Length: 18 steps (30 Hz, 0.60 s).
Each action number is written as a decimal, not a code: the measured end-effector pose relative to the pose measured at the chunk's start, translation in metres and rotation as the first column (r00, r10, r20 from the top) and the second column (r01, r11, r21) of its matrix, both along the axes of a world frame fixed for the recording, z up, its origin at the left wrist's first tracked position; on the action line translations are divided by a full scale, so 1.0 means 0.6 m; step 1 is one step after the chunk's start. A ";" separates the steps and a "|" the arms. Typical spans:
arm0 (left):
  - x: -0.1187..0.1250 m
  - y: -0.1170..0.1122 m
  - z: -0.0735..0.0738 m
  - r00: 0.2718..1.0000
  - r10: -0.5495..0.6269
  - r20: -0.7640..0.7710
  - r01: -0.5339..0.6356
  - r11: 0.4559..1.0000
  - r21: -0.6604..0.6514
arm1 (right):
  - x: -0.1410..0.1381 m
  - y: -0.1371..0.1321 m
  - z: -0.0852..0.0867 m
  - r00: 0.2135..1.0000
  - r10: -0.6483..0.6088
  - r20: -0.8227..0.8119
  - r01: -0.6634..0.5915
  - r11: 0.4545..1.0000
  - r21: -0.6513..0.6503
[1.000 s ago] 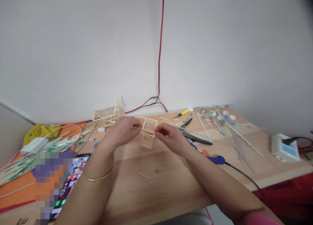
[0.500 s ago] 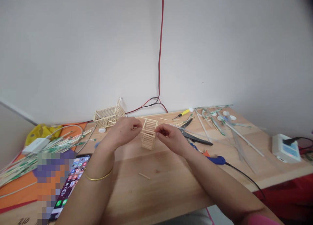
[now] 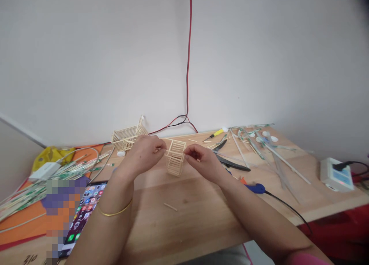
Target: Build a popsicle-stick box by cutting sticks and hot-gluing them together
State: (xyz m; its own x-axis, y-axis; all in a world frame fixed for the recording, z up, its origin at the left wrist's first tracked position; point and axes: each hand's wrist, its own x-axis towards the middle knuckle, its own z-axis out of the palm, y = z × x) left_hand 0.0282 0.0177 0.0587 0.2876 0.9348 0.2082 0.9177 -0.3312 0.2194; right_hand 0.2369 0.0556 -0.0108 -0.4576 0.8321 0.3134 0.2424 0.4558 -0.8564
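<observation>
Between my hands stands a small ladder-like frame of thin wooden sticks (image 3: 176, 154), above the middle of the wooden table. My left hand (image 3: 145, 153) is closed in a pinch at the frame's left side, where a thin stick runs to its fingertips. From the other side, my right hand (image 3: 205, 161) pinches the frame's right edge with thumb and forefinger. The fingertips partly hide both contact spots. A short loose stick (image 3: 170, 207) lies on the table in front of the frame. Behind my left hand sits a larger stick frame (image 3: 123, 136), partly covered by that hand.
Right of my hands lie black-bladed cutters (image 3: 233, 164), a yellow-handled tool (image 3: 217, 133), a blue corded tool (image 3: 256, 188) and clear strips. A white power box (image 3: 336, 174) stands far right. At left are a phone (image 3: 83, 215) and bundled sticks (image 3: 72, 171).
My right fingertips have shifted slightly up along the frame's right edge. My left hand has moved very slightly left and up. The frame stays nearly in place.
</observation>
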 end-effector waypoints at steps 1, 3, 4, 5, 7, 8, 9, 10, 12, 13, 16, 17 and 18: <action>0.003 -0.007 0.006 1.000 0.012 -0.017 -0.011 0.999 0.032 | 0.004 -0.005 0.010 1.000 -0.024 -0.011 0.024 0.999 0.026; 0.016 -0.025 0.017 0.998 0.026 -0.050 -0.021 0.995 0.097 | 0.014 -0.018 0.033 0.997 -0.070 -0.020 0.072 0.991 0.116; 0.025 -0.035 0.021 0.998 0.019 -0.065 -0.011 0.992 0.124 | 0.019 -0.027 0.045 0.996 -0.084 -0.012 0.085 0.982 0.170; 0.036 -0.045 0.024 0.997 0.000 -0.079 0.012 0.989 0.147 | 0.023 -0.038 0.056 0.996 -0.084 0.006 0.081 0.972 0.219; 0.062 -0.068 0.026 0.993 -0.064 -0.103 0.081 0.981 0.174 | 0.031 -0.062 0.071 0.997 -0.047 0.058 0.029 0.960 0.279; 0.076 -0.079 0.025 0.989 -0.096 -0.112 0.115 0.977 0.181 | 0.033 -0.074 0.074 0.996 -0.029 0.082 0.004 0.958 0.286; 0.088 -0.090 0.022 0.985 -0.120 -0.120 0.141 0.973 0.181 | 0.036 -0.086 0.073 0.994 -0.019 0.106 -0.011 0.960 0.280; 0.098 -0.100 0.018 0.982 -0.137 -0.128 0.158 0.971 0.178 | 0.038 -0.098 0.070 0.992 -0.016 0.126 -0.018 0.965 0.263; 0.112 -0.119 0.006 0.979 -0.151 -0.137 0.173 0.971 0.166 | 0.044 -0.115 0.059 0.989 -0.013 0.151 -0.017 0.981 0.195; 0.115 -0.128 -0.003 0.979 -0.154 -0.135 0.175 0.972 0.156 | 0.047 -0.121 0.052 0.988 0.002 0.156 -0.026 0.988 0.153; 0.111 -0.150 -0.035 0.983 -0.166 -0.078 0.174 0.979 0.108 | 0.061 -0.128 0.031 0.976 0.107 0.191 -0.118 0.992 0.043; 0.107 -0.157 -0.047 0.985 -0.166 -0.049 0.170 0.982 0.085 | 0.066 -0.127 0.024 0.967 0.137 0.216 -0.144 0.989 0.019; 0.102 -0.163 -0.058 0.987 -0.161 -0.026 0.162 0.985 0.060 | 0.071 -0.125 0.018 0.956 0.158 0.246 -0.163 0.987 0.002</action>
State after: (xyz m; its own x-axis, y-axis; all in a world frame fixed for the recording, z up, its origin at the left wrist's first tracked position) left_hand 0.0896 -0.0802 0.0237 0.4384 0.8614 0.2565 0.8553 -0.4875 0.1753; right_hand 0.2795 -0.0193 0.0000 -0.6497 0.7353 0.1929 0.3652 0.5244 -0.7692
